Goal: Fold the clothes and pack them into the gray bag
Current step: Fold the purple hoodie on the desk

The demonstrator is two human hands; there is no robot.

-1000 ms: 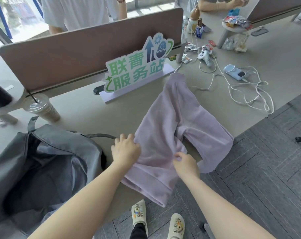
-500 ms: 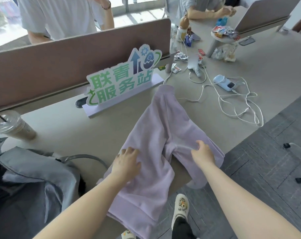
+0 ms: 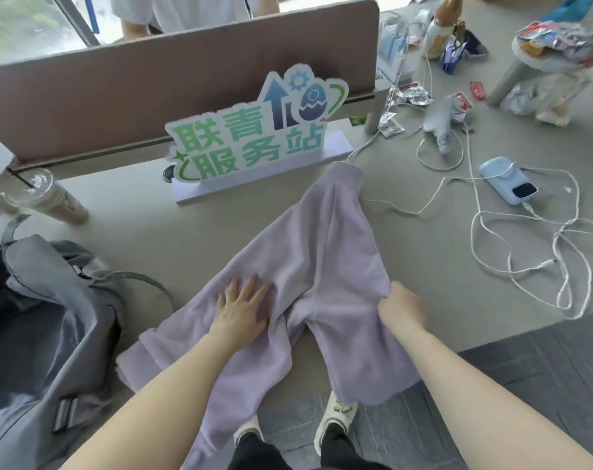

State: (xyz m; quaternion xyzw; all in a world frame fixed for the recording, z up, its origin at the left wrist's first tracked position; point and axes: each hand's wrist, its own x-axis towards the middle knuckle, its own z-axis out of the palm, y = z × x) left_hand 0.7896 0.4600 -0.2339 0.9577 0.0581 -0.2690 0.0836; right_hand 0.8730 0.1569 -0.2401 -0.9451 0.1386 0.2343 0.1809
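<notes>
Two hands are on the lilac garment (image 3: 325, 266), and both have shifted since half a second ago. The left hand (image 3: 242, 308) then rested on the left leg with fingers loosely bent; it now lies flat there, fingers straight and spread, pressing the cloth to the bench (image 3: 146, 239). Its grip is wide and holds nothing. The right hand (image 3: 402, 307) was then laid over the right leg nearer the crotch; it now sits at that leg's outer edge with the fingers curled, and cloth is bunched at the knuckles. Its grip is narrow and holds a fold of the garment's right side.

The garment lies spread on the bench, one narrow end pointing away towards the sign (image 3: 254, 130) and the two legs pointing towards the person. Both leg ends hang over the near bench edge. The left leg runs beneath the left forearm, and the right leg drops beside the right forearm. The crotch seam lies between the two hands.

The gray bag (image 3: 51, 334) stands open at the left, near the left leg's cuff but apart from it. Its strap curves on the bench just left of the left hand.

A lidded drink cup (image 3: 47, 198) stands beyond the bag. White cables (image 3: 526, 245) and a pale blue device (image 3: 507, 179) lie to the right, well apart from the garment apart from one cable passing near its far end. Two pale shoes (image 3: 336, 418) show below the bench edge.
</notes>
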